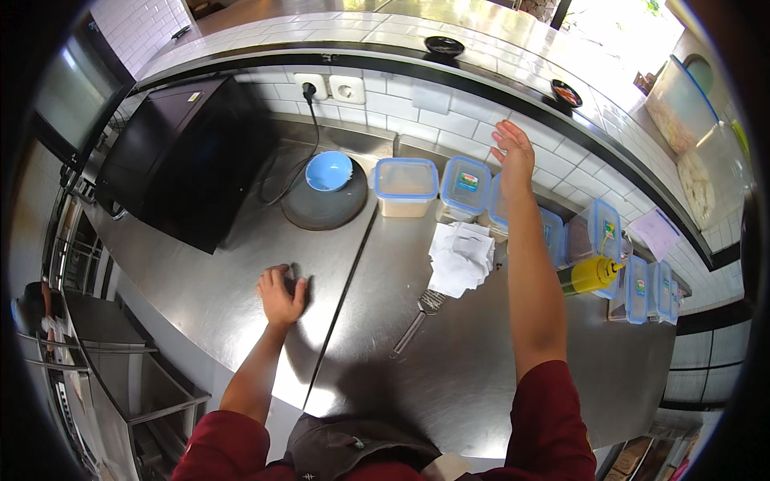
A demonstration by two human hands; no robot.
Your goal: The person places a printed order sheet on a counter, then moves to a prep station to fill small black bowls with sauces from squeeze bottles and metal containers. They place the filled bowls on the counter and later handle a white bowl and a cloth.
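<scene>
My left hand (281, 296) rests on the stainless steel counter (240, 276), fingers apart and holding nothing. Raised and empty, my right hand (514, 147) is stretched towards the tiled wall, above the row of containers, its fingers slightly bent. A pile of white paper slips (462, 255) lies between my arms, over the top of a metal grater (412, 327) with a clear handle. Behind the papers stand plastic containers (406, 186) with blue-rimmed lids; my right forearm hides part of the row. A yellow-topped squeeze bottle (589, 275) lies tilted by them.
A blue bowl (329, 171) sits on a round dark plate (325, 207), beside a black boxy appliance (186, 162) and a cable plugged into the wall socket (310, 87). Two small black bowls (444, 45) stand on the ledge above. Large food tubs (683, 108) are at upper right.
</scene>
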